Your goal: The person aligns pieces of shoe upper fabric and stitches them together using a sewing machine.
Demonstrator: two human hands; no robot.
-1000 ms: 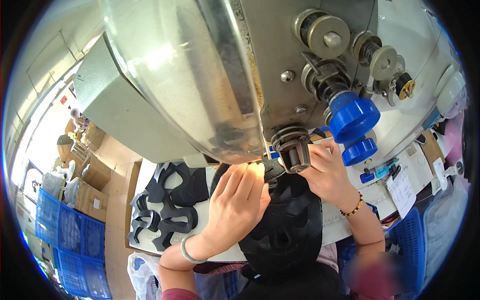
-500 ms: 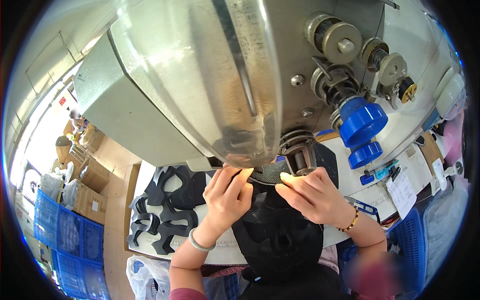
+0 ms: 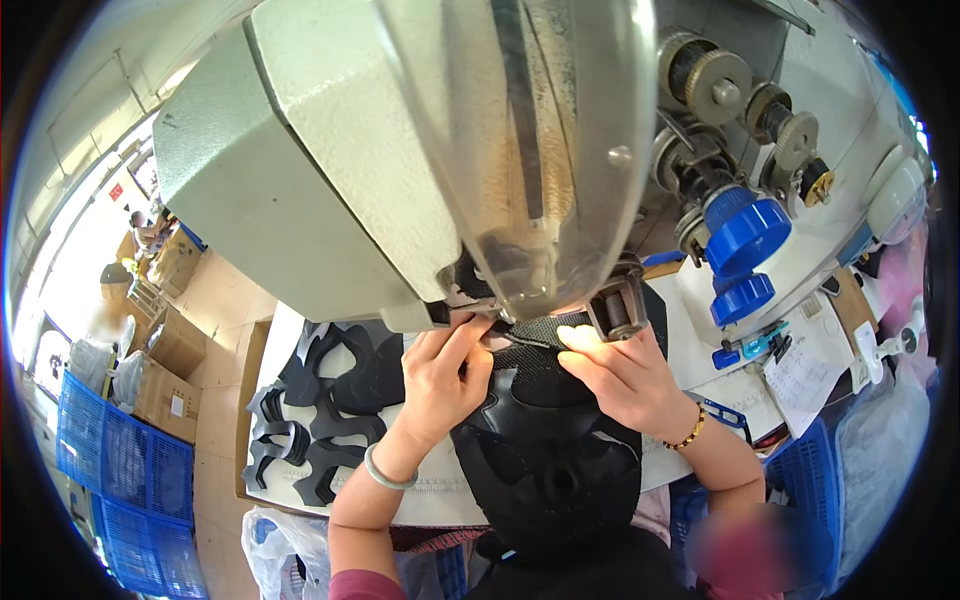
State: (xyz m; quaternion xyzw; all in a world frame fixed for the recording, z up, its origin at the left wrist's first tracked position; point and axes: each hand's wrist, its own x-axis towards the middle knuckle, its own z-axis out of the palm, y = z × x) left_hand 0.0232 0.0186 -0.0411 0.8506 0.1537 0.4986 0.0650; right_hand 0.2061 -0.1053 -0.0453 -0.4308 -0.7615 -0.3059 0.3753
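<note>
My left hand (image 3: 445,375) is closed in a pinch on the left edge of a black mesh piece (image 3: 542,332), under the sewing machine's head (image 3: 340,190). From the other side, my right hand (image 3: 625,385) presses its thumb and fingers together on the same mesh piece, close to the metal presser part (image 3: 618,308). The clear guard (image 3: 525,240) hangs in front of the needle area, whose details I cannot make out. Below my hands lies a large black shaped piece (image 3: 555,440); its join with the mesh is unclear.
Several cut black pieces (image 3: 345,375) lie on the white table left of my hands. Tension dials with blue knobs (image 3: 745,240) stick out at upper right. A paper sheet (image 3: 800,378) and a blue tool (image 3: 725,412) lie at right. Blue crates (image 3: 125,440) stand at left.
The machine head and guard appear farther right as the view has shifted. Both hands still pinch the mesh, which now shows a dark folded edge between them.
</note>
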